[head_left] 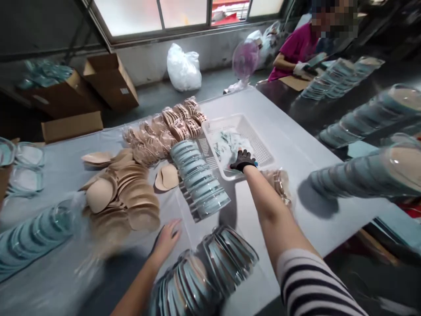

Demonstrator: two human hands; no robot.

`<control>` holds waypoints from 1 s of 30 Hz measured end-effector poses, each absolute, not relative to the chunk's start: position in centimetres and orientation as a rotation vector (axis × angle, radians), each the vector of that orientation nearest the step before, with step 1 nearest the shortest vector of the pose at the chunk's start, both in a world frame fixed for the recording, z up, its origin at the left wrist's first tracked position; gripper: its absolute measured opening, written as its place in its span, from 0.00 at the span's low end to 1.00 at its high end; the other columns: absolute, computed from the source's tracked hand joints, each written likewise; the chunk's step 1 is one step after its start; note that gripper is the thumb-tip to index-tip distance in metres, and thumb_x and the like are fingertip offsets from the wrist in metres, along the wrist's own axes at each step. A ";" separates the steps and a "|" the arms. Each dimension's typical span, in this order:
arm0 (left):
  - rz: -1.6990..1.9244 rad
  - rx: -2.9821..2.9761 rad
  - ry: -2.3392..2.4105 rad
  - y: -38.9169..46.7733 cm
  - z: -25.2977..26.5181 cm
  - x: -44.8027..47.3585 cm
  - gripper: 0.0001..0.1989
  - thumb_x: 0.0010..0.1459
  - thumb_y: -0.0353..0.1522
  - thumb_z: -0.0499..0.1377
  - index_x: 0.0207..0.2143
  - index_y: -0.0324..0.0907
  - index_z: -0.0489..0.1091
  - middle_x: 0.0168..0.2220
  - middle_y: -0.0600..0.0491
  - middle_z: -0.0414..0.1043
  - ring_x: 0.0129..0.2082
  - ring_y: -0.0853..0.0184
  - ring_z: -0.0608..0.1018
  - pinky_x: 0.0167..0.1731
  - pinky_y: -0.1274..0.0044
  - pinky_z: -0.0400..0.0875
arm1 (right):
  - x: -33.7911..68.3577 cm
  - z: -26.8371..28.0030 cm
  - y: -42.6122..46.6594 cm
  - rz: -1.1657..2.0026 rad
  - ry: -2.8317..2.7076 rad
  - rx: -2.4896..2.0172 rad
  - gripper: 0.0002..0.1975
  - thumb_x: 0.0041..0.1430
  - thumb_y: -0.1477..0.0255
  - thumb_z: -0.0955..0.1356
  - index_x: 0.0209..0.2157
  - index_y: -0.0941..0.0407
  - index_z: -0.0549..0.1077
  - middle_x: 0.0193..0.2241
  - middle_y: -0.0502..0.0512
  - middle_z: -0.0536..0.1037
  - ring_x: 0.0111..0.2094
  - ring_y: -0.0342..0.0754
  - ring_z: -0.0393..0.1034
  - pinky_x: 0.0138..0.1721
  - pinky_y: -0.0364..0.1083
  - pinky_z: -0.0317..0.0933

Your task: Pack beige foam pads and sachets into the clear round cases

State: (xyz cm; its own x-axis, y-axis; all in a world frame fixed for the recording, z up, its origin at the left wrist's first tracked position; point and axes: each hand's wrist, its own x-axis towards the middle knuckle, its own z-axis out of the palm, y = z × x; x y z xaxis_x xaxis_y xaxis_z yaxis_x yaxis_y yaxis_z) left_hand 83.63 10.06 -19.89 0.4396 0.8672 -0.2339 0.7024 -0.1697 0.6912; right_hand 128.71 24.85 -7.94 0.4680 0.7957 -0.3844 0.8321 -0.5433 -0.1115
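Observation:
My right hand (244, 160), in a black fingerless glove, reaches into a white plastic basket (263, 151). Its fingers are spread over small white-and-green pieces, like packets or slips (226, 145), in the basket. My left hand (169, 237), slightly blurred, hovers over the table with thumb and fingers apart and nothing visible in it. A pile of beige curved pads (138, 193) lies just beyond it. To its right, near me, stand rows of clear, teal-tinted plastic packs (226, 259). Another row of such packs (197, 175) lies between my hands and beside the basket.
Wrapped beige pads (154, 140) line the table's far edge. Tall stacks of clear packs stand at right (362, 171) and left (36, 237). Cardboard boxes (110, 81), a white bag (184, 68) and a fan (245, 59) are beyond. A co-worker (297, 52) works at the far right.

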 end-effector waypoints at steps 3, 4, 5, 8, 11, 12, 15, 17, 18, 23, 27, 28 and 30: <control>0.279 1.835 1.487 7.3 -20.8 79.7 0.19 0.56 0.41 0.54 0.48 0.50 0.75 0.50 0.48 0.75 0.54 0.54 0.74 0.58 0.59 0.66 | 128.0 -10.1 26.6 -0.757 1.526 2.416 0.59 0.46 0.54 0.74 0.70 0.58 0.41 0.61 0.76 0.62 0.61 0.67 0.58 0.57 0.64 0.54; 0.279 1.825 1.529 6.7 -20.9 78.8 0.18 0.55 0.42 0.54 0.45 0.51 0.76 0.48 0.47 0.76 0.53 0.52 0.75 0.58 0.59 0.67 | 127.6 -10.6 26.6 -0.733 1.589 2.347 0.57 0.45 0.56 0.75 0.69 0.58 0.44 0.59 0.75 0.65 0.59 0.67 0.61 0.57 0.64 0.55; 0.274 1.825 1.561 6.3 -20.9 78.3 0.18 0.54 0.42 0.54 0.44 0.51 0.76 0.47 0.47 0.76 0.52 0.51 0.75 0.57 0.58 0.67 | 127.2 -11.0 26.5 -0.691 1.653 2.290 0.54 0.45 0.59 0.76 0.69 0.57 0.48 0.57 0.74 0.68 0.58 0.67 0.64 0.56 0.63 0.56; 0.215 1.843 1.620 5.6 -20.6 78.5 0.18 0.54 0.41 0.54 0.43 0.50 0.77 0.46 0.46 0.76 0.53 0.50 0.74 0.58 0.57 0.66 | 126.7 -11.5 26.2 -0.639 1.767 2.207 0.38 0.51 0.67 0.72 0.63 0.56 0.62 0.53 0.70 0.73 0.53 0.62 0.69 0.52 0.57 0.61; 0.109 1.869 1.609 5.3 -19.7 80.0 0.18 0.55 0.38 0.54 0.47 0.49 0.76 0.48 0.48 0.76 0.59 0.50 0.68 0.60 0.57 0.62 | 127.6 -11.3 26.5 -0.639 1.805 2.233 0.28 0.57 0.69 0.67 0.60 0.55 0.67 0.54 0.66 0.74 0.53 0.57 0.70 0.51 0.52 0.63; 0.074 1.874 1.593 5.3 -19.4 80.4 0.19 0.55 0.37 0.55 0.48 0.49 0.75 0.49 0.48 0.75 0.61 0.51 0.67 0.60 0.57 0.61 | 128.2 -11.0 26.6 -0.620 1.812 2.268 0.27 0.57 0.69 0.67 0.59 0.55 0.68 0.55 0.65 0.74 0.53 0.57 0.70 0.51 0.51 0.63; 0.016 1.875 1.556 5.3 -18.5 80.8 0.20 0.55 0.34 0.55 0.51 0.49 0.74 0.48 0.49 0.75 0.63 0.52 0.63 0.61 0.57 0.59 | 130.1 -9.6 26.7 -0.611 1.796 2.374 0.24 0.56 0.70 0.66 0.55 0.56 0.73 0.53 0.64 0.75 0.52 0.56 0.70 0.51 0.50 0.63; 0.023 1.868 1.534 5.4 -18.2 80.7 0.21 0.55 0.33 0.55 0.51 0.48 0.73 0.46 0.50 0.76 0.63 0.54 0.63 0.61 0.58 0.59 | 131.2 -8.0 26.0 -0.629 1.793 2.437 0.21 0.55 0.71 0.66 0.52 0.57 0.75 0.50 0.63 0.77 0.51 0.56 0.71 0.50 0.50 0.63; 0.037 1.857 1.524 5.5 -18.1 80.6 0.20 0.55 0.32 0.55 0.50 0.48 0.73 0.44 0.50 0.76 0.64 0.54 0.63 0.61 0.58 0.59 | 131.6 -7.1 25.5 -0.631 1.810 2.484 0.20 0.55 0.71 0.66 0.50 0.58 0.76 0.49 0.63 0.78 0.50 0.57 0.71 0.50 0.51 0.63; 0.274 1.528 1.521 6.2 -17.4 81.0 0.15 0.53 0.39 0.60 0.43 0.45 0.76 0.46 0.47 0.77 0.61 0.53 0.67 0.62 0.59 0.58 | 127.4 -3.4 22.2 -0.916 2.285 2.557 0.21 0.55 0.67 0.67 0.47 0.62 0.75 0.42 0.60 0.80 0.42 0.56 0.73 0.43 0.51 0.66; 0.556 0.816 1.471 6.8 -16.3 81.3 0.32 0.59 0.55 0.47 0.53 0.44 0.69 0.53 0.43 0.73 0.53 0.57 0.76 0.53 0.62 0.69 | 114.0 -5.0 18.2 -1.480 2.590 1.813 0.24 0.55 0.64 0.68 0.51 0.61 0.73 0.42 0.59 0.80 0.41 0.52 0.73 0.44 0.49 0.67; 0.602 0.687 1.441 6.9 -16.0 81.3 0.36 0.60 0.58 0.41 0.55 0.44 0.67 0.53 0.42 0.73 0.51 0.58 0.77 0.50 0.62 0.72 | 110.2 -6.1 16.9 -1.454 2.538 1.689 0.26 0.53 0.64 0.70 0.52 0.59 0.73 0.45 0.60 0.80 0.43 0.53 0.73 0.45 0.48 0.66; 0.657 0.571 1.412 6.8 -15.8 81.2 0.42 0.58 0.61 0.36 0.55 0.41 0.66 0.49 0.40 0.75 0.47 0.57 0.79 0.45 0.62 0.74 | 103.5 -8.3 14.6 -1.302 2.350 1.579 0.32 0.51 0.62 0.72 0.57 0.55 0.70 0.49 0.62 0.78 0.46 0.56 0.74 0.43 0.48 0.66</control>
